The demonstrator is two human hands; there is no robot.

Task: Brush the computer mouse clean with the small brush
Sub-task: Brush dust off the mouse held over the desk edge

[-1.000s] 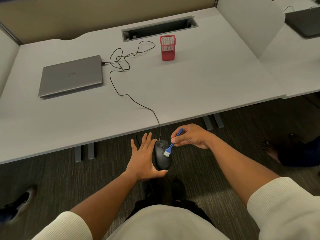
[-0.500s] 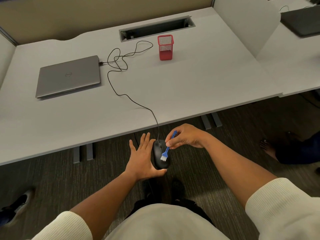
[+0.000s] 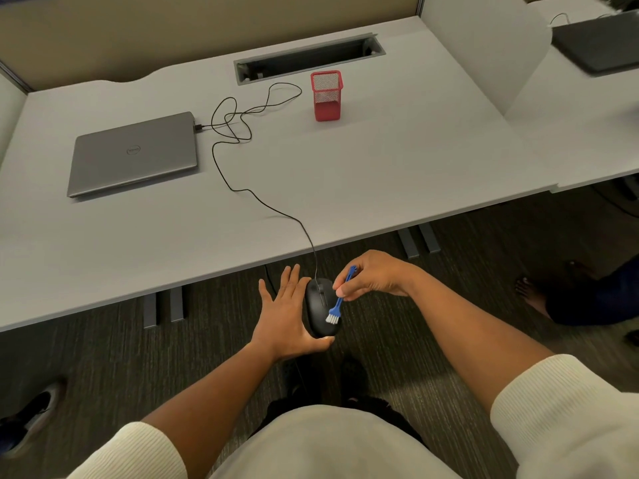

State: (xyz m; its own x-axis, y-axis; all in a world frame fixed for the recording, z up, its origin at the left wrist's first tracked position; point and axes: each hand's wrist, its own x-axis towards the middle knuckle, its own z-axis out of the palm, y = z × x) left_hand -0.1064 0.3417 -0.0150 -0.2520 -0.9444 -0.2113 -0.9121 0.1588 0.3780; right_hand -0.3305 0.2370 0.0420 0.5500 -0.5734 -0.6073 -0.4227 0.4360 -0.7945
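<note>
- Computer mouse [image 3: 320, 311]: black, corded, held in the air below the front edge of the counter [image 3: 380, 174], above the carpeted floor. It does not rest on any surface.
- My left hand [image 3: 285, 314] cups the mouse from its left side and from beneath. The fingers are stretched out nearly flat and the thumb is hooked under the near end, so the hand supports rather than clenches.
- My right hand [image 3: 373, 276] is closed in a pinch on the small brush [image 3: 340, 297], thumb and forefinger on the blue handle, the other fingers curled.
- The white bristles point down and touch the right rear part of the mouse's top shell.
- The cord [image 3: 242, 191] runs from the mouse up over the counter edge, loops, and plugs into the closed laptop [image 3: 133, 155]. A red mesh cup [image 3: 326, 96] stands well apart.
- Progress, my judgement: brushing is under way, bristles on the shell. No dust is visible at this resolution, so I cannot tell how much of the top is already clean.
- Remaining, as I judge it: the wheel groove, button seams, sides and underside, then setting the mouse back on the counter.
</note>
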